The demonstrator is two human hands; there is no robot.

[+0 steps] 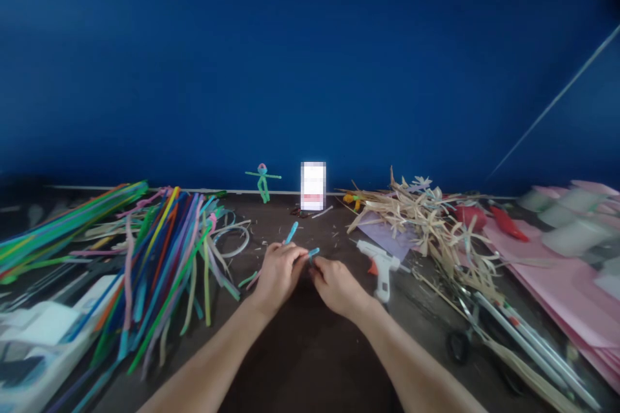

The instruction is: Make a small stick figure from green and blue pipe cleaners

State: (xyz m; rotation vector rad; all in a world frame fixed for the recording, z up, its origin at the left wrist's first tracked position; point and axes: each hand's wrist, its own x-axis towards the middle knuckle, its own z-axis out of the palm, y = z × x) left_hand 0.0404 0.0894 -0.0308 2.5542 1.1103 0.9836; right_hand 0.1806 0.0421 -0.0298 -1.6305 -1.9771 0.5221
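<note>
Both hands meet over the middle of the dark table, fingers closed on a light blue pipe cleaner (292,232). My left hand (279,274) pinches it, and one length sticks up beyond the fingers. A short bent end (314,251) shows between the two hands, where my right hand (336,281) has its fingertips pressed together. Whether both blue ends belong to one piece is hidden by the fingers. Behind them, against the wall, stands a small green pipe-cleaner figure (263,184) with arms spread and a blue and pink head.
Many coloured pipe cleaners (159,258) lie left, beside a white box (53,329). To the right are a white glue gun (380,268), dried straw-like strips (426,219), black-handled scissors (460,342) and pink sheets (547,271). A blurred-out white card-like shape (313,184) stands at the back.
</note>
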